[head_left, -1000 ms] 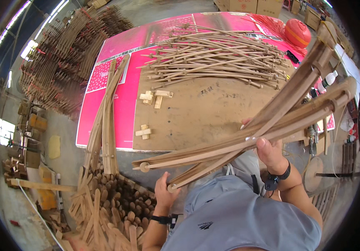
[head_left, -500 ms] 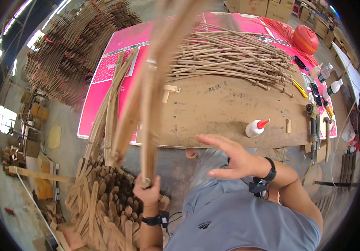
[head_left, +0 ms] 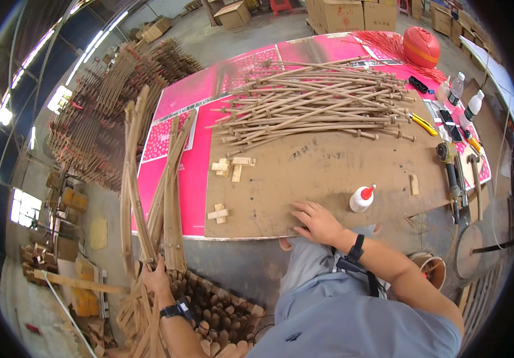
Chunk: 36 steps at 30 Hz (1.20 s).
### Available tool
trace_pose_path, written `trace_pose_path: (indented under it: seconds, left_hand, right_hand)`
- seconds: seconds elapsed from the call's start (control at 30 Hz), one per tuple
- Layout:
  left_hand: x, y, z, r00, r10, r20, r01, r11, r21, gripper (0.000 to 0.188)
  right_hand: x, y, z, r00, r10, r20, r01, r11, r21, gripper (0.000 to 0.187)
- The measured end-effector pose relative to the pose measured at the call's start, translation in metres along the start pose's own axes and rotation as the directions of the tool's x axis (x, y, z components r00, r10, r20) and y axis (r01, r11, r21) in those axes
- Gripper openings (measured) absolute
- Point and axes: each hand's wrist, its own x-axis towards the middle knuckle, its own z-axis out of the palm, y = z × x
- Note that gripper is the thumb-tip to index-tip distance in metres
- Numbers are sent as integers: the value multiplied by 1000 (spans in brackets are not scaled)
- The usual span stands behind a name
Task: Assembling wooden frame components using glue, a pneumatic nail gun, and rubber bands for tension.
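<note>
My left hand [head_left: 157, 279] is closed around the lower end of a long wooden slat [head_left: 139, 218] at the table's left edge. That slat leans up and away among other slats. Beside it, more wooden slats [head_left: 174, 232] rest against the pink-covered table. Flat on the brown board [head_left: 269, 191] lies my right hand [head_left: 318, 223], empty and with its fingers spread, near the front edge. A white glue bottle [head_left: 361, 200] with a red cap stands to the right of it. Small wooden blocks [head_left: 217, 213] sit on the board's left part.
Thin wooden rods [head_left: 322, 107] with knobs lie heaped across the far side. On the right are a power tool [head_left: 448, 164], a hammer [head_left: 475, 185], yellow-handled pliers [head_left: 424, 124] and plastic bottles [head_left: 474, 107]. Stacked wooden pieces [head_left: 221, 316] fill the floor at lower left.
The left hand has swung left and lowered the slats from in front of the table to its left side. My right hand has come down from the air onto the board.
</note>
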Motion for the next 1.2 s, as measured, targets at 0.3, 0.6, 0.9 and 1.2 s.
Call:
trace_pose_path:
  seconds: [0.3,0.6,0.9,1.2]
  left_hand:
    - [35,-3,23,999,-46,22,37,943,332,58]
    - [40,7,36,987,-67,147,-3,902,431,66]
    - [36,18,43,985,6,175,-73,923,377,62]
    - [37,3,45,980,28,196,-99,927,363,60]
  right_hand:
    - [-5,6,7,996,87,-34,-87,996,12,37]
    - [-6,7,6,994,92,-59,-90,995,48,33]
    - [-7,5,4,990,132,-57,-127,988,90,31]
    - [-12,4,7,989,132,-59,-125,986,107,31]
